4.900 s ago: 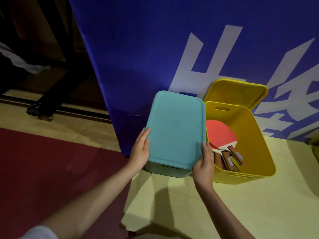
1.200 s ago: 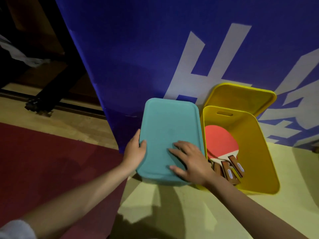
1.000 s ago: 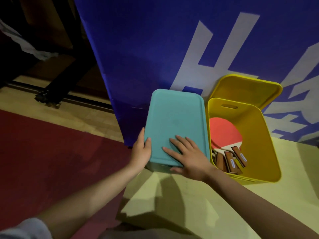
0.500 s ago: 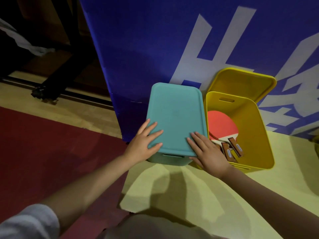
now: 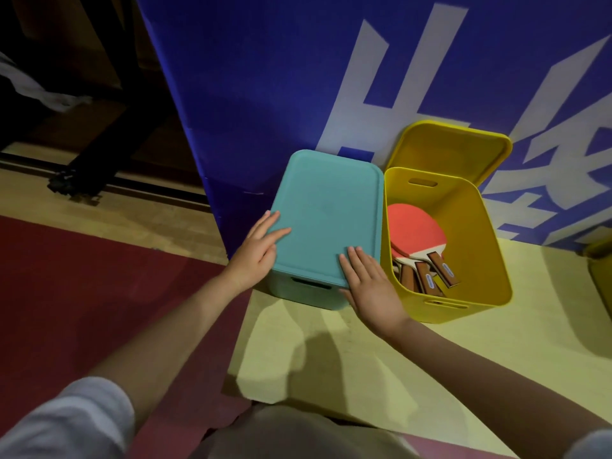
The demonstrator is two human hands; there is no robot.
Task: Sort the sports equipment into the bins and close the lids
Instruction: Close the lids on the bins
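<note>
From the head view, both hands are flat on the teal lid (image 5: 326,220), which sits closed on the teal bin (image 5: 308,291). The left hand (image 5: 256,251) lies over the lid's near left corner, fingers straight; the right hand (image 5: 369,281) presses the near right corner, fingers together and extended. Just beside it on the right, touching, the yellow bin (image 5: 480,260) stands open, its yellow lid (image 5: 453,150) propped against the blue banner (image 5: 265,77). Inside lie table tennis paddles (image 5: 415,233), red face up, handles toward the person.
</note>
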